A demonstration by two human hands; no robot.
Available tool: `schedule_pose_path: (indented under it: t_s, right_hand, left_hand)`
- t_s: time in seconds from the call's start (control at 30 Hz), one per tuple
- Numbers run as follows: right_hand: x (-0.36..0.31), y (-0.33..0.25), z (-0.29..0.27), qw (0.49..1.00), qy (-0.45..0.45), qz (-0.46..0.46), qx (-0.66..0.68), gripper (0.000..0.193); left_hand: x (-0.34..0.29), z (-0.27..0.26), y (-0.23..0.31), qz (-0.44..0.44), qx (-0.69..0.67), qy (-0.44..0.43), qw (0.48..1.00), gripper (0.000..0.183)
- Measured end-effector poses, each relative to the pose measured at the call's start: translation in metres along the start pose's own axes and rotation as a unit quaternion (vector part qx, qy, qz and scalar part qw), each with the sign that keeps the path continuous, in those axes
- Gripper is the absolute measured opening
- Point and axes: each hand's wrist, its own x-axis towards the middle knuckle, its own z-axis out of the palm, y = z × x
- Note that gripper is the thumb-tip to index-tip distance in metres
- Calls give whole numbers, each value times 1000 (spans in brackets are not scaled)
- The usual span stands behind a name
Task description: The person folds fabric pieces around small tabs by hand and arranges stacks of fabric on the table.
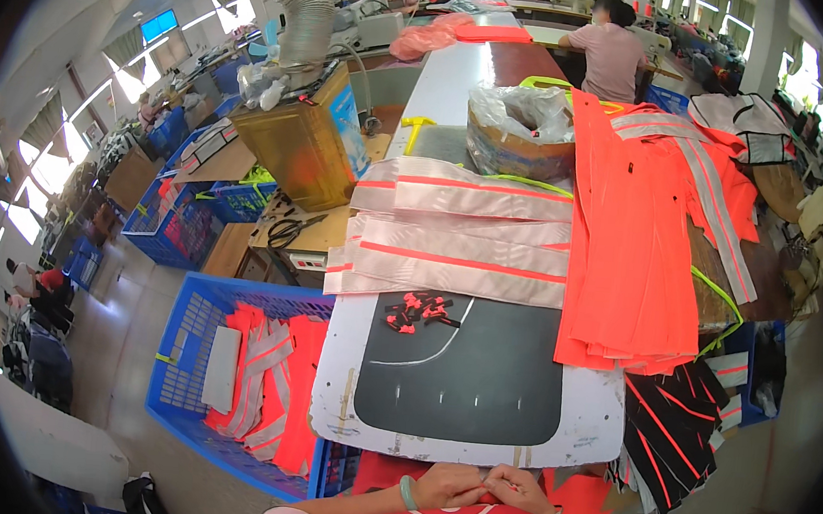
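Pieces (415, 308) — on table (591, 426), before strips (461, 237)

- Your left hand (445, 486) and right hand (521, 489) meet at the fingers, just below the white tabletop (337, 367) (anything between them is too small to tell).
- Ahead of you, small black-and-pink pieces (417, 312) lie on a dark panel (459, 386).
- Beyond lie pale striped bands (465, 252).
- At your right, orange fabric (623, 274).
- At your left, a blue basket (186, 365).
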Motion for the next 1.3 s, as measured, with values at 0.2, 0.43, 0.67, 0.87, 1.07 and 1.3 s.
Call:
schedule_pose_path:
  t_s: [0.2,0.43,0.67,0.87,1.07,1.3]
  right_hand:
    - [16,-69,-15,969,91,-51,-223,12]
    - [36,-203,-30,932,133,-211,-263,7]
    - [63,-373,-66,773,327,-450,-306,12]
    - [-4,-471,-135,525,396,-576,-486,31]
    - [-136,-349,-220,664,504,-462,-304,37]
    - [-219,-8,-185,751,616,-107,-212,27]
  left_hand:
    - [9,2,-6,-260,-228,55,937,38]
    - [43,47,-17,-122,-290,32,949,37]
    - [78,61,-12,-262,-326,-28,908,27]
    - [57,56,-55,-195,-328,-44,923,32]
    - [8,-47,-70,-327,-511,175,776,23]
    - [-2,-106,-29,-191,-511,367,753,22]
